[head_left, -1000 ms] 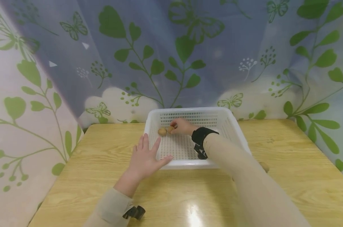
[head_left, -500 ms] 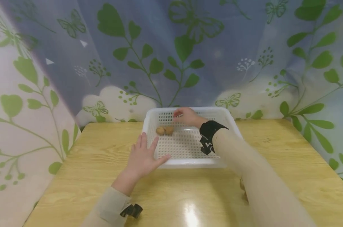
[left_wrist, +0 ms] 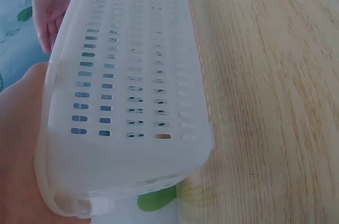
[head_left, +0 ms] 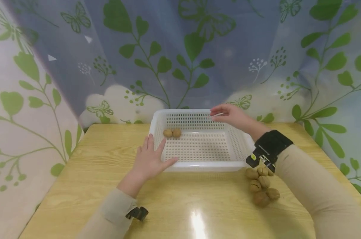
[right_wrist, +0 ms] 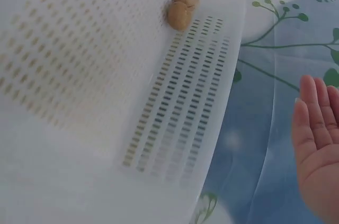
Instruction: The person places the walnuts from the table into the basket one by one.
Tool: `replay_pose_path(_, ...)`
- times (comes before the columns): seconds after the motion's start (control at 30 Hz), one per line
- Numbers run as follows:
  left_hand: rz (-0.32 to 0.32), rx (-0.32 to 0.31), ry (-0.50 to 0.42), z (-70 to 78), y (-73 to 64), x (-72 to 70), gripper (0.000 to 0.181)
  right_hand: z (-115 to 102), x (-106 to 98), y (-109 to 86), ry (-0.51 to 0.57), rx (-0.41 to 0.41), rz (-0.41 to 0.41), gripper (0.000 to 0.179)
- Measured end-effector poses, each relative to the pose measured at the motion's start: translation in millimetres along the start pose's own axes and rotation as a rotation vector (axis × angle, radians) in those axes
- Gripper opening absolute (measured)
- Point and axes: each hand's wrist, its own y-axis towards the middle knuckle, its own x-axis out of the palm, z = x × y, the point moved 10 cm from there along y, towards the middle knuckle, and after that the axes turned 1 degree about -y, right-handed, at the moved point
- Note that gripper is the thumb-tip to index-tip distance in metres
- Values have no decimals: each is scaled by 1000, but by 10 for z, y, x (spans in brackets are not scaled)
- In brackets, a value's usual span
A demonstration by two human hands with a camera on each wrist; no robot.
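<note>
Two walnuts (head_left: 172, 133) lie side by side in the back left corner of a white perforated plastic basket (head_left: 204, 164). My left hand (head_left: 149, 159) rests with spread fingers at the basket's left front corner. In the left wrist view that hand (left_wrist: 18, 144) lies along the rim, partly hidden by the basket wall. Over the back right of the basket, my right hand (head_left: 232, 116) is raised with nothing in it. The right wrist view shows its fingers extended and the palm (right_wrist: 323, 166) bare, beside the two walnuts (right_wrist: 181, 9) in the basket.
Several more walnuts (head_left: 262, 182) sit in a cluster on the wooden table (head_left: 108, 149), off the basket's front right corner and partly under the right wrist in view. A blue curtain (head_left: 168, 49) printed with leaves hangs right behind the table.
My right hand has let go of a walnut beside the first one, then risen and moved right across the basket. The table walnuts have come into view. The left hand has stayed put.
</note>
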Motion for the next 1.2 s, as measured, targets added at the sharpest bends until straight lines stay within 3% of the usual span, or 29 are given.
replay_pose_path(0.23, -25, -9, -11, 2, 28, -4, 94, 250, -239, -580, -34, 45, 29, 55)
replay_pose_path(0.63, -41, -14, -20, 3, 13, -19, 92, 638, -544, -1252, -71, 89, 139, 50)
replay_pose_path(0.93, -36, -5, -12, 17, 11, -24, 93, 1095, -509, -1664, -109, 135, 111, 50)
replay_pose_path(1.2, -41, -5, -7, 35, -15, -16, 93, 1497, -409, -1855, -117, 174, 69, 54)
